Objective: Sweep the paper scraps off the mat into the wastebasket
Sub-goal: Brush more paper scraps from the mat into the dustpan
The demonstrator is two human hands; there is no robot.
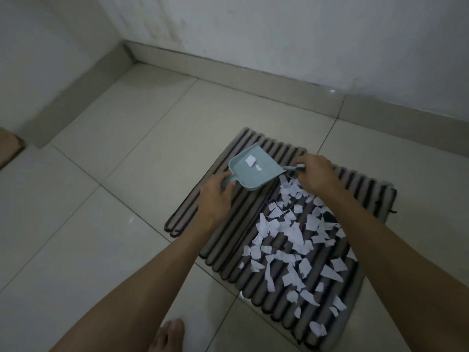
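Right now the left hand (214,196) is curling its fingers around the handle of the pale blue dustpan (250,171), while the right hand (314,174) is pinching a small matching brush (295,167) at the pan's lip. Only two scraps are lying in the pan; the paper scraps (291,240) are mostly littering the ribbed mat (228,224). Pressing the lip flat and brushing along the ribs would probably help. No wastebasket is showing.
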